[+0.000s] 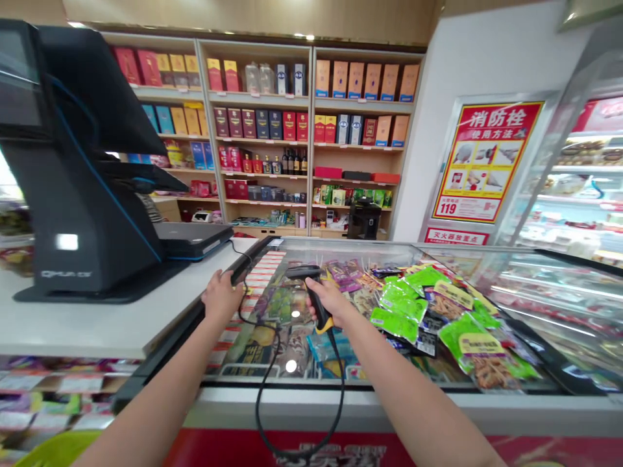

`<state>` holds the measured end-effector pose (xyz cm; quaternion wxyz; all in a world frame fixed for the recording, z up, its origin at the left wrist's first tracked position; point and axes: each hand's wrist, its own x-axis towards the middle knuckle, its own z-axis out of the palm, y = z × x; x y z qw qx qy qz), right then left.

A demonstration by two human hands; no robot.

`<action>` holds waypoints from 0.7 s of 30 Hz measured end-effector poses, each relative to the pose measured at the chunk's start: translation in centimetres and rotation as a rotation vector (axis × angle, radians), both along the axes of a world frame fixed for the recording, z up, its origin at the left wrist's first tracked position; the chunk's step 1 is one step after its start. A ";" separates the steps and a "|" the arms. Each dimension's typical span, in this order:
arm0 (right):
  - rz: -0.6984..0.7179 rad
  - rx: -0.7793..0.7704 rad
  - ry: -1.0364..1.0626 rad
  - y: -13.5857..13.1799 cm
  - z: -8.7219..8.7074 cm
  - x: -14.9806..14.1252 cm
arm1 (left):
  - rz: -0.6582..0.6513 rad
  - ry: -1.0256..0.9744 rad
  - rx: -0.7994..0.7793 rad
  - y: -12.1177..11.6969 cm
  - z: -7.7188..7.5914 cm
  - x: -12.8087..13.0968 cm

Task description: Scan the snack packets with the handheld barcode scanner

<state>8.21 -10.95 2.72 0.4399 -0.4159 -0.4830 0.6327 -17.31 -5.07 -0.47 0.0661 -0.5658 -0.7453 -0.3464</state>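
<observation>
"What did the right grip [321, 301] have?"
"It was clamped on a barcode scanner [302, 272], above the glass freezer [379, 405]."
"The left grip [221, 298]?"
"It lay on the dark rim [253, 258]; I can't tell if clamped. Neither held the green snack packets [399, 305], off to the right."

Both arms [165, 395] were extended forward, the left hand [221, 298] was laid palm-down, and the right hand [327, 302] was held with its fingers [316, 299] curled closed.
</observation>
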 end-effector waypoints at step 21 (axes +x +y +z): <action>-0.588 0.085 0.009 -7.4 0.3 22.6 | -1.102 -0.548 -0.381 2.5 -4.3 31.2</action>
